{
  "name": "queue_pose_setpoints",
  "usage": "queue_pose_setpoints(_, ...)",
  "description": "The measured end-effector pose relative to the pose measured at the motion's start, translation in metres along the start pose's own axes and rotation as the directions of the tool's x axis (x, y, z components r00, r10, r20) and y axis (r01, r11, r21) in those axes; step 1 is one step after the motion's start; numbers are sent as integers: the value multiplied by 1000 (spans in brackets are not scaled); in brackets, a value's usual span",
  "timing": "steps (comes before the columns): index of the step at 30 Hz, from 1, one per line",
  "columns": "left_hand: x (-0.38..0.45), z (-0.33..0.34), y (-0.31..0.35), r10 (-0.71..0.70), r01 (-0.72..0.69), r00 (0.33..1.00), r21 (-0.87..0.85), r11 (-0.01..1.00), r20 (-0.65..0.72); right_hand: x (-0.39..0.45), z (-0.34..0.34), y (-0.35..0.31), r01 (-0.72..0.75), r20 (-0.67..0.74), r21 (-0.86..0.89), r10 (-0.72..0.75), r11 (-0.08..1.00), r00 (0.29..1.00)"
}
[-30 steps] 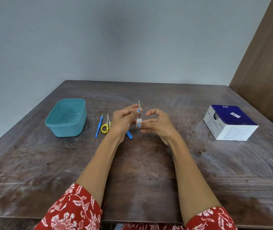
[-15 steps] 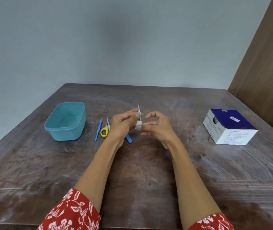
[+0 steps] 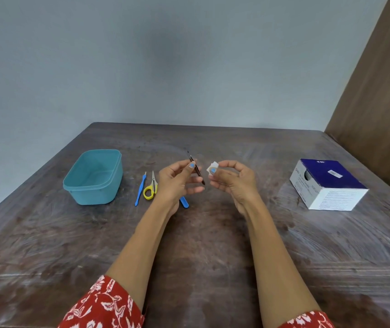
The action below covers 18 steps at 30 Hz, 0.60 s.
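Observation:
My left hand [image 3: 177, 181] pinches a thin dark metal tool [image 3: 196, 168] between thumb and fingers, its tip pointing up and away. My right hand [image 3: 233, 181] pinches a small white square pad [image 3: 213, 169] at its fingertips. A small gap separates the tool from the pad. Both hands hover above the middle of the dark wooden table [image 3: 201, 245].
A teal plastic tub [image 3: 94, 178] stands at the left, open and empty. Beside it lie a thin blue tool [image 3: 140, 190] and yellow-handled scissors [image 3: 151, 187]. Another blue handle [image 3: 184, 201] shows under my left wrist. A blue-and-white box [image 3: 326, 184] sits at the right.
My hands have drawn apart: the pad was against the tool and is now off it, in my right hand. The tool has tilted from upright to slanted.

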<state>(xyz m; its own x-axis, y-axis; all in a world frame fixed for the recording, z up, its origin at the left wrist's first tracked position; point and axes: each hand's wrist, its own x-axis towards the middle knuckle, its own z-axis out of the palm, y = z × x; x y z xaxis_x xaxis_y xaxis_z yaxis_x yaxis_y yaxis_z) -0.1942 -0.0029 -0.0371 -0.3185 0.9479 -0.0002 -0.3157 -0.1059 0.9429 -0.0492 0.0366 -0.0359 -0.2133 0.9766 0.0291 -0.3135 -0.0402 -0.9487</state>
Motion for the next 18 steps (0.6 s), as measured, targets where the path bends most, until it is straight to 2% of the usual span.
queue_pose_setpoints(3,1,0,-2,34,-27,998,147,989,-43,0,4,0,13,-7,20,-13,1000,1000)
queue_pose_setpoints(5,2,0,-3,45,-35,998,184,982,-52,0,4,0,19,-18,36,-18,999,1000)
queue_pose_setpoints(10,-2,4,-7,41,-45,999,206,977,24,1,6,3,87,-32,37,-86,996,996)
queue_pose_setpoints(18,-6,8,-10,108,-152,983,315,937,152,1,10,7,162,14,-86,-162,983,987)
